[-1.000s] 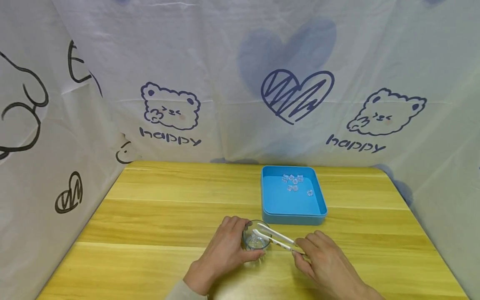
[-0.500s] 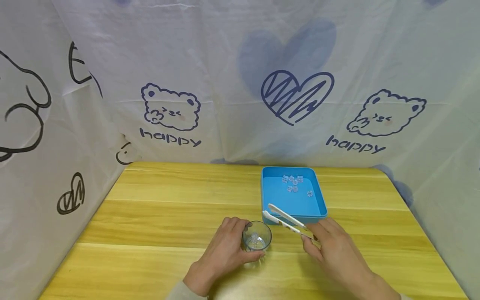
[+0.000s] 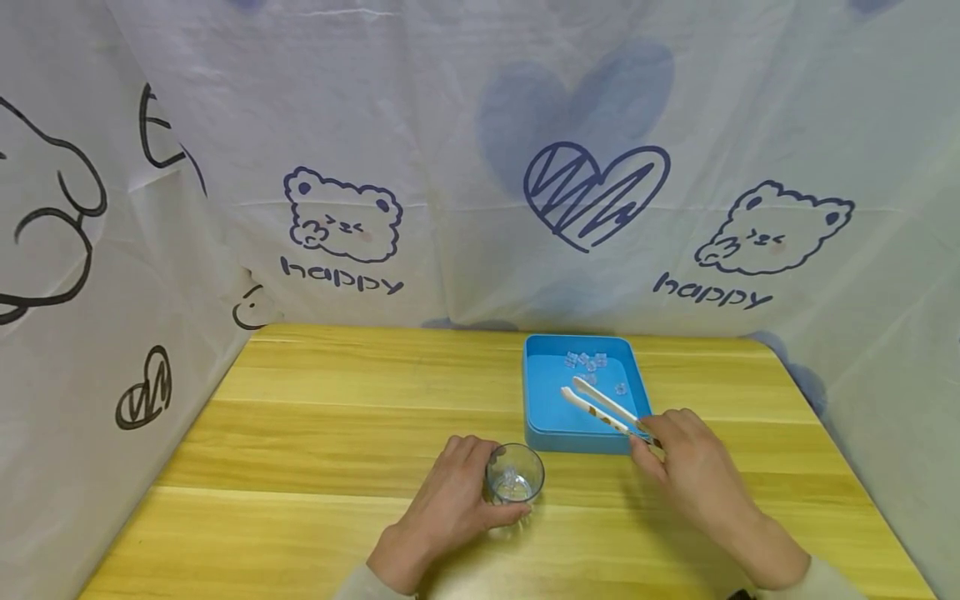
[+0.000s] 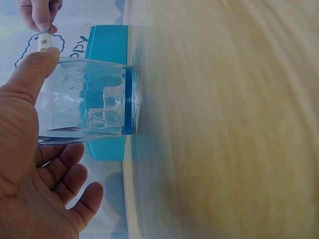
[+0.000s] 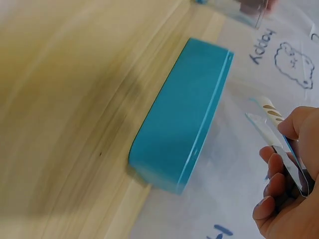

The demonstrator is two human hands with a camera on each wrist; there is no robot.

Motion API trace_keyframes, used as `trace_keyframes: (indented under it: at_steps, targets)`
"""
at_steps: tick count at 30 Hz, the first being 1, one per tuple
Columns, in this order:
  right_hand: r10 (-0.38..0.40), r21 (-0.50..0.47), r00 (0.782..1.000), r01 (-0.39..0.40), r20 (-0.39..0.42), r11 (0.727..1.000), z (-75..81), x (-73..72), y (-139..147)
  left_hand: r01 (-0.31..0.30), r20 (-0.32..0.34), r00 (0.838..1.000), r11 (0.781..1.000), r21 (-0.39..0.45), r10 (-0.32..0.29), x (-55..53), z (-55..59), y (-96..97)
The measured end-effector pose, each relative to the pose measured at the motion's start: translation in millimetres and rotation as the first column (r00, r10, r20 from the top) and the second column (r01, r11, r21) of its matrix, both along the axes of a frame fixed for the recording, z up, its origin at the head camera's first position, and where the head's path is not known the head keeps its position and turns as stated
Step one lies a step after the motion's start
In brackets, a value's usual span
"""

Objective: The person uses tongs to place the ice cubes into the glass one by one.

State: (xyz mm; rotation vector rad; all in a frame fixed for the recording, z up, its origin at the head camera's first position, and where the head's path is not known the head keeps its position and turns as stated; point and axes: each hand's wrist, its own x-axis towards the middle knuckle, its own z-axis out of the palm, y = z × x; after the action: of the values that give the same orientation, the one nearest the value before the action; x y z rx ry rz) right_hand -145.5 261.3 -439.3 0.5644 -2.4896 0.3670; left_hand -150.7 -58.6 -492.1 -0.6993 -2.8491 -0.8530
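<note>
My left hand (image 3: 456, 492) holds a clear drinking glass (image 4: 82, 99) between thumb and fingers as it stands upright on the table. A few transparent cubes (image 3: 510, 480) lie at the bottom of the glass. My right hand (image 3: 692, 460) grips a pair of white-tipped tongs (image 3: 606, 404), thumb on one arm and fingers round the other. The tongs' two tips are apart with nothing between them, over the blue tray (image 3: 543, 404). Several clear ice-like cubes (image 3: 592, 360) lie towards the back of that tray, and one sits apart by its right side.
The wooden table (image 3: 300, 433) stretches out on both sides of the hands. A pale curtain (image 3: 465, 100) printed with bears and hearts hangs right behind the table and along its sides.
My right hand has carried the tongs from over the glass, up and right, to above the blue tray. The left hand and glass have stayed in place.
</note>
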Motion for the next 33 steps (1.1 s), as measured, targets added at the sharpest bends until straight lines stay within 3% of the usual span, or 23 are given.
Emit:
trace_keyframes:
  at_steps: [6, 14, 22, 33]
  targets:
    - [-0.023, -0.004, 1.0, 0.023, -0.006, 1.0, -2.0, -12.4, 11, 0.001, -0.001, 1.0, 1.0, 0.001, -0.001, -0.1, -0.3, 0.5]
    - [-0.121, 0.039, 0.992, 0.119, 0.031, 0.992, 1.1, -27.4, 21, 0.0, -0.007, 1.0, 1.0, 0.004, 0.001, 0.0, -1.1, 0.9]
    - [-0.224, 0.09, 0.968, 0.214, 0.114, 0.973, 7.4, -38.7, 22, 0.003, -0.006, 1.0, 1.0, 0.006, -0.003, -0.9, -2.0, 0.4]
    - [-0.22, 0.095, 0.971, 0.211, 0.094, 0.973, 4.7, -47.8, 21, 0.003, -0.003, 1.0, 1.0, 0.01, -0.003, -1.3, -2.7, 0.1]
